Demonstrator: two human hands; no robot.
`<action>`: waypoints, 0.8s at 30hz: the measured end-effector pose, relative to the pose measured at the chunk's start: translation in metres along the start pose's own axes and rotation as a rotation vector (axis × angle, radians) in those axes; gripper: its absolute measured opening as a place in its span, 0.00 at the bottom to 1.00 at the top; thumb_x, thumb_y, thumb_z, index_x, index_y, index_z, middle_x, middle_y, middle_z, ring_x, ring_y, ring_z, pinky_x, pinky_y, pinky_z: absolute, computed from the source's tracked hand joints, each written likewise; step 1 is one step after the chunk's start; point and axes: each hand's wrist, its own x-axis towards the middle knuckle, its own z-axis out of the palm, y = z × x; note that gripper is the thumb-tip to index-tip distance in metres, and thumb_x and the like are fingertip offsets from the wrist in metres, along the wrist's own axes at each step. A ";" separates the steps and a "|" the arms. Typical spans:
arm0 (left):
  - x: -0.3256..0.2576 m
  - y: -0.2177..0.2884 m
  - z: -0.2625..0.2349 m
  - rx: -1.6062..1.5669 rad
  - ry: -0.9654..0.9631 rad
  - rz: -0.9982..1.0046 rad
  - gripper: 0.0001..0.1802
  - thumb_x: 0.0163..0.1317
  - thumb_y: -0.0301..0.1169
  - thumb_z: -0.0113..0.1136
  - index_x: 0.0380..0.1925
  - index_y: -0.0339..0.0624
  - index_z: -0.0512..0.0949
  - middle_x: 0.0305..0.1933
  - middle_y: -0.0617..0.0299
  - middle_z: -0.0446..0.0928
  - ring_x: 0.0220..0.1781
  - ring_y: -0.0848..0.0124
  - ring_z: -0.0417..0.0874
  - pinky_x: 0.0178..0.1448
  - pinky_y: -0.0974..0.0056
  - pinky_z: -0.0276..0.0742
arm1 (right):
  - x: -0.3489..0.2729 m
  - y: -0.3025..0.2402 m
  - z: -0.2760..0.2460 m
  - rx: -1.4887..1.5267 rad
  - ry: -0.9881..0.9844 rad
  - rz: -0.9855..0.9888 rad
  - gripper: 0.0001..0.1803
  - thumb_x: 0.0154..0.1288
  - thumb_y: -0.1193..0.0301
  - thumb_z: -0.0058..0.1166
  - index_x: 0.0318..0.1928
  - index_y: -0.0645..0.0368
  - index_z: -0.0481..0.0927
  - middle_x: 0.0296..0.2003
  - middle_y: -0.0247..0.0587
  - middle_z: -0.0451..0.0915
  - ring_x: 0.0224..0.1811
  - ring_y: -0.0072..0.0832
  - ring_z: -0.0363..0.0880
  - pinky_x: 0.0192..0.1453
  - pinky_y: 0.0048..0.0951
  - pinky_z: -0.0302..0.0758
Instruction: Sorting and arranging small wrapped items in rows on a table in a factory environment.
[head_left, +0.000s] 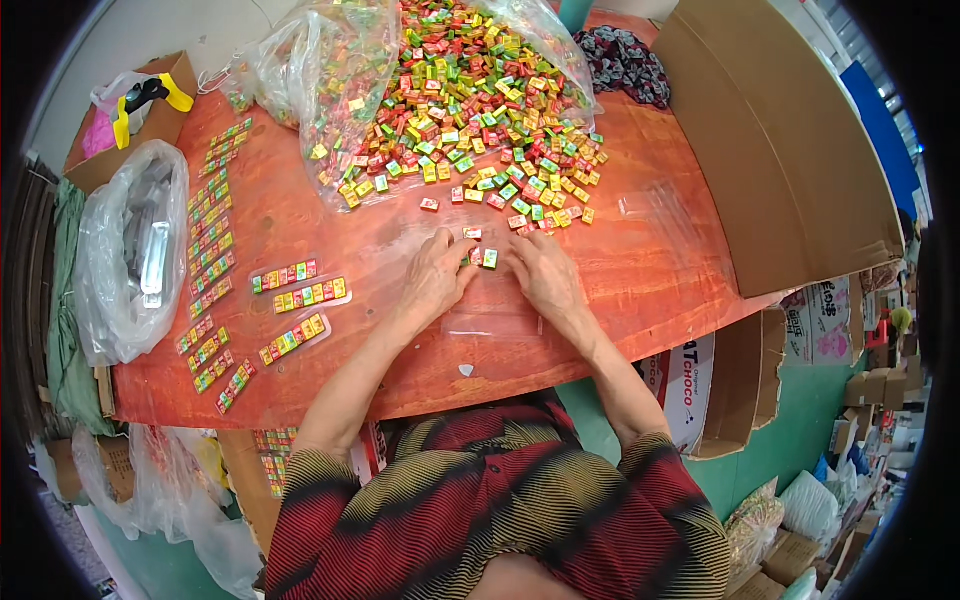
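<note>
Both my hands rest low over the red wooden table, either side of a few small candy-sized boxes. My left hand (438,272) is closed, thumb and forefinger around a small red-and-white box (476,256). Beside it stands a small green-and-white box (490,259), with a red one (472,233) just beyond. My right hand (545,275) has bent fingers spread apart, near the front of the box pile; nothing shows in its grasp. Closer to me lies a clear plastic tray (492,322), flat on the table between my forearms.
A large heap of small coloured boxes (470,90) spills from a clear bag (345,100). Rows of grouped boxes (210,240) lie left, with several filled trays (310,294) nearer. A cardboard panel (780,140) stands right; a plastic-lined container (135,250) sits far left.
</note>
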 end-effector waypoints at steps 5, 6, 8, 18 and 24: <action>0.006 0.010 0.000 0.066 -0.058 0.021 0.22 0.44 0.35 0.66 0.43 0.48 0.76 0.35 0.54 0.67 0.40 0.57 0.73 0.40 0.56 0.71 | -0.005 0.008 -0.002 -0.195 -0.201 -0.059 0.10 0.52 0.74 0.54 0.38 0.62 0.75 0.35 0.47 0.73 0.38 0.43 0.73 0.39 0.38 0.72; 0.006 0.009 0.002 0.065 -0.063 0.026 0.23 0.44 0.35 0.66 0.45 0.51 0.76 0.35 0.55 0.67 0.39 0.57 0.73 0.40 0.56 0.71 | -0.006 0.008 0.001 -0.195 -0.201 -0.057 0.10 0.52 0.74 0.54 0.38 0.62 0.75 0.35 0.47 0.73 0.38 0.43 0.73 0.39 0.38 0.72; 0.006 0.008 0.006 0.083 -0.060 0.026 0.22 0.44 0.35 0.66 0.44 0.53 0.77 0.35 0.55 0.68 0.39 0.57 0.74 0.39 0.56 0.71 | -0.007 0.008 0.006 -0.115 -0.139 -0.128 0.11 0.52 0.74 0.54 0.38 0.61 0.75 0.35 0.46 0.73 0.38 0.43 0.73 0.40 0.37 0.72; 0.007 0.007 0.007 0.078 -0.025 0.036 0.17 0.45 0.34 0.65 0.39 0.53 0.79 0.34 0.56 0.68 0.38 0.58 0.74 0.39 0.56 0.71 | -0.023 0.027 -0.012 -0.168 -0.003 0.144 0.15 0.51 0.71 0.57 0.40 0.60 0.73 0.35 0.46 0.72 0.39 0.43 0.72 0.39 0.39 0.71; 0.005 0.009 0.005 0.061 -0.036 0.022 0.17 0.45 0.33 0.65 0.39 0.53 0.79 0.35 0.57 0.68 0.39 0.59 0.74 0.39 0.56 0.71 | -0.022 0.032 -0.016 -0.188 0.004 0.181 0.12 0.54 0.71 0.54 0.41 0.57 0.73 0.33 0.45 0.71 0.37 0.41 0.73 0.36 0.38 0.71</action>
